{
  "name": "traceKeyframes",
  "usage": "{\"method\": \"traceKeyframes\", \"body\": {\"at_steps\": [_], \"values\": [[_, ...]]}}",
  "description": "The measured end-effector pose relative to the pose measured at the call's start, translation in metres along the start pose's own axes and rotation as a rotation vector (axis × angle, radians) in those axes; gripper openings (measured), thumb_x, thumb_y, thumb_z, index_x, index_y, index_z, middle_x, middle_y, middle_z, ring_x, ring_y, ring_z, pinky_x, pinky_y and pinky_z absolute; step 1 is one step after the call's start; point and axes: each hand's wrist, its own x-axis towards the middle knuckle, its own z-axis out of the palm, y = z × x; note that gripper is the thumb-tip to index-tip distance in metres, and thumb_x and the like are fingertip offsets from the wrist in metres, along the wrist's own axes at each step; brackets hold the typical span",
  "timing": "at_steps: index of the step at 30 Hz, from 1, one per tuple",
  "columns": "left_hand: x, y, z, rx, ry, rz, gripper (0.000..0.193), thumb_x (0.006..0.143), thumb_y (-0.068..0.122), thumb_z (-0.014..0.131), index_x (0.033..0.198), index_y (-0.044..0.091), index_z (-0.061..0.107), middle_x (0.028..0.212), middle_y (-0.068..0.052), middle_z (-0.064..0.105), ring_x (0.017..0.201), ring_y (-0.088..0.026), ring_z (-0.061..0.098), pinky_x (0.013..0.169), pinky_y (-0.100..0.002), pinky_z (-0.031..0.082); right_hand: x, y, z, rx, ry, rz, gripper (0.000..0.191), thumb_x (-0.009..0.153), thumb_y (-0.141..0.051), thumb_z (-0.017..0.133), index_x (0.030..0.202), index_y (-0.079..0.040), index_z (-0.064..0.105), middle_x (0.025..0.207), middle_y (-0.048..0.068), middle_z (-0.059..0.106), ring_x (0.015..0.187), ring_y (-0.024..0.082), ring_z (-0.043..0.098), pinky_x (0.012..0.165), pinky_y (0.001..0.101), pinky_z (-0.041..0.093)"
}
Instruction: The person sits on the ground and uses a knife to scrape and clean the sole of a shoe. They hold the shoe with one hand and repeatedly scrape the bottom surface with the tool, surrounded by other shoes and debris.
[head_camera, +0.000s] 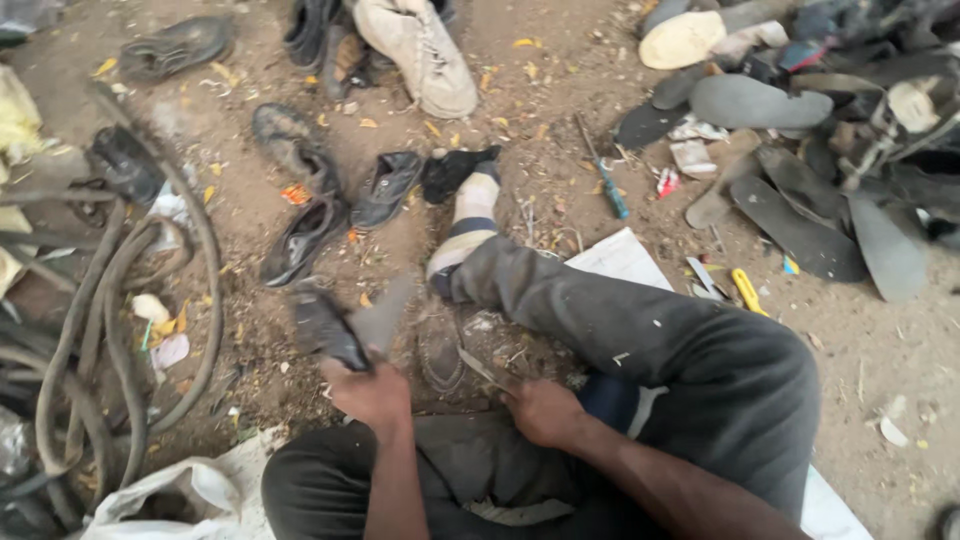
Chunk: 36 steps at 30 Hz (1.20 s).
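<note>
I sit on dirt ground with my legs folded, in grey trousers and a striped sock (470, 215). My left hand (372, 392) grips a dark worn shoe (325, 325) with a grey sole piece (385, 315) sticking up beside it; both are blurred. My right hand (540, 410) holds a thin metal blade (482, 368) that points up-left toward a brown shoe sole (440, 345) lying on the ground between my hands.
Old black shoes (300, 240) and a beige boot (420, 55) lie ahead. Cut rubber soles (800, 220) pile up at the right. Rubber hoses (100, 330) coil at the left. A blue screwdriver (605, 185), a yellow knife (747, 290) and white paper (620, 258) lie nearby.
</note>
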Motion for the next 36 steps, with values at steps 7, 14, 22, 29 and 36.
{"method": "traceKeyframes", "body": {"at_steps": [7,14,22,29,36], "values": [[-0.012,0.148,0.14,-0.405,-1.027,0.533,0.084,0.082,0.036,0.08,0.147,0.001,0.039,0.138,-0.025,0.051,0.122,-0.037,0.054,0.099,-0.041,0.043,0.014,0.0,-0.006,0.136,0.011,0.103,0.031,0.1,-0.027,0.051,0.119,-0.007,0.065,0.092,0.025,0.071,0.081,0.047,0.068,0.072,0.0578,0.053],[0.015,0.1,0.081,0.802,-0.884,-0.268,0.074,0.098,0.071,0.059,0.136,0.008,0.066,0.123,-0.016,0.072,0.117,-0.033,0.068,0.1,-0.046,0.052,0.011,0.001,-0.02,0.17,0.013,0.091,0.033,0.1,-0.026,0.054,0.124,-0.007,0.063,0.087,0.026,0.071,0.08,0.046,0.069,0.073,0.0559,0.054],[-0.03,-0.105,0.041,0.118,-0.537,-0.645,0.049,0.093,0.031,0.073,0.127,-0.004,0.066,0.116,-0.023,0.074,0.097,-0.032,0.067,0.086,-0.042,0.051,0.006,-0.018,-0.036,0.256,0.095,0.039,0.037,0.104,-0.032,0.053,0.128,-0.007,0.064,0.091,0.025,0.071,0.083,0.045,0.071,0.068,0.0543,0.055],[-0.02,-0.09,-0.152,-0.423,-0.289,-0.232,0.044,0.081,0.005,0.067,0.125,0.004,0.064,0.119,-0.006,0.07,0.109,-0.015,0.069,0.09,-0.03,0.056,-0.028,-0.03,-0.093,0.38,0.374,0.201,0.038,0.098,-0.027,0.061,0.13,-0.006,0.064,0.089,0.027,0.071,0.088,0.042,0.074,0.068,0.0466,0.057],[0.033,-0.061,-0.148,-0.358,0.249,-0.054,0.037,0.104,0.021,0.057,0.137,0.006,0.062,0.131,-0.01,0.07,0.109,-0.021,0.07,0.089,-0.033,0.06,-0.012,-0.035,-0.081,0.357,0.147,0.435,0.046,0.095,-0.028,0.062,0.138,-0.013,0.061,0.079,0.027,0.068,0.074,0.039,0.074,0.069,0.0477,0.056]]}}
